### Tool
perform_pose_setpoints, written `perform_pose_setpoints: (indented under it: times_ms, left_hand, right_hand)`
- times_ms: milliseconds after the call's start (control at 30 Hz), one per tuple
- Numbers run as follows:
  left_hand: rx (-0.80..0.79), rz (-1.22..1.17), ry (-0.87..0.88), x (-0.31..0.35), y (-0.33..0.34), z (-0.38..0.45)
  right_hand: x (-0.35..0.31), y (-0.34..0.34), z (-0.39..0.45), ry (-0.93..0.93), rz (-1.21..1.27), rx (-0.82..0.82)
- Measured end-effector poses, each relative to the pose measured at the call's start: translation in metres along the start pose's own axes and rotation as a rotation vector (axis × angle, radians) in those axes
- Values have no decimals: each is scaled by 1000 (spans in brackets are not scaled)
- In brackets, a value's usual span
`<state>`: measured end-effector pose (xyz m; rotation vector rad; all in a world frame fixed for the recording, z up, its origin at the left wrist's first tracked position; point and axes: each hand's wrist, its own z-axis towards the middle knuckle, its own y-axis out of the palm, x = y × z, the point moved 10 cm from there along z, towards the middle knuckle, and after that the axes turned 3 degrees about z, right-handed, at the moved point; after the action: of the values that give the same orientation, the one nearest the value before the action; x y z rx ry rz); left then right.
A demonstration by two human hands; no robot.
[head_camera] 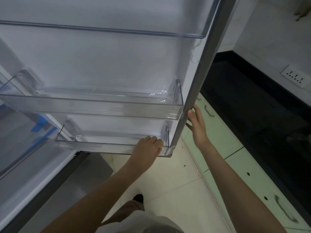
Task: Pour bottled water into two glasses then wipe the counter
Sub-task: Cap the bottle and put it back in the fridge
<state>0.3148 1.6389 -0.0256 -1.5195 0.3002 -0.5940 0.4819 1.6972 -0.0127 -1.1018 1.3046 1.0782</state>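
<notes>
You stand facing the open white refrigerator door (104,64) with its grey metal edge, and everything here sits relative to that door. Your left hand (148,148) reaches to the door's lowest clear plastic bin (101,143), at the bin's right end; the fingers curl over its front rim, gripping the rim. Your right hand (196,125) is on the door's grey outer edge, near its bottom corner: the thumb lies against the inner face of the edge and the fingers go behind it, out of sight, so you hold the door by its edge.

Above the lowest bin, the door carries a wider clear plastic bin (94,105), and higher still a clear shelf rail (101,30). Strips of clear wrapping film cling to the door's right side. No label or brand can be read on the door or its bins.

No bottled water or glasses appear anywhere in view. The black glossy counter (252,106) runs to the right of the door, with pale green cabinet fronts (223,145) and metal handles below it and a white wall socket (295,76) above it. Left of the door, the fridge interior shows blue tape strips (41,124). Below the door lies a pale tiled floor (168,179).
</notes>
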Motion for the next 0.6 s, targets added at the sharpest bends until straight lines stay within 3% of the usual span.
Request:
perform_pose_setpoints:
  times_ms: [267, 600]
  left_hand:
    - [227, -50, -5, 16, -28, -50]
    - [210, -104, 30, 10, -24, -106]
  right_hand:
    - [3, -2, -50, -58, 27, 86]
    - [8, 8, -120, -63, 66, 199]
